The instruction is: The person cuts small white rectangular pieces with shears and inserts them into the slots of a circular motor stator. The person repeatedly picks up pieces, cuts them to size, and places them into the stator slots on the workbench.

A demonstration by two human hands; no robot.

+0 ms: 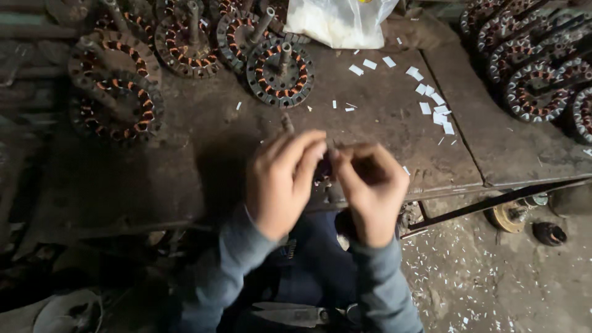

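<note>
Hands meet over the near edge of the dark workbench point(185, 154), both sleeved in grey-blue. The left hand point(280, 185) is curled, fingers bent inward and pressed toward the right hand point(370, 191), whose fingers are likewise folded in; between the two sets of fingertips sits a small dark part point(325, 169) — too hidden and too dim to tell what it is, or which hand truly grips it. Both hands are nearly closed around it, touching or almost touching each other at the fingertips.

Beyond the hands, toward the far side of the workbench, stands a wound stator point(280, 73) — a round steel ring with copper coils and a shaft rising from its middle. More stators of the same kind crowd the far left corner of the workbench point(117, 105), some overlapping. Another stack of stators point(536, 86) lies off the right end of the workbench, well apart from the hands. A white plastic bag point(339, 21) rests at the far edge, just beside the single stator. Small white paper slips point(431, 102) are scattered over the right part of the workbench top, between the bag and the right edge.

Below the near edge, in the person's lap, lies a pair of scissors point(296, 314), close under the wrists.
</note>
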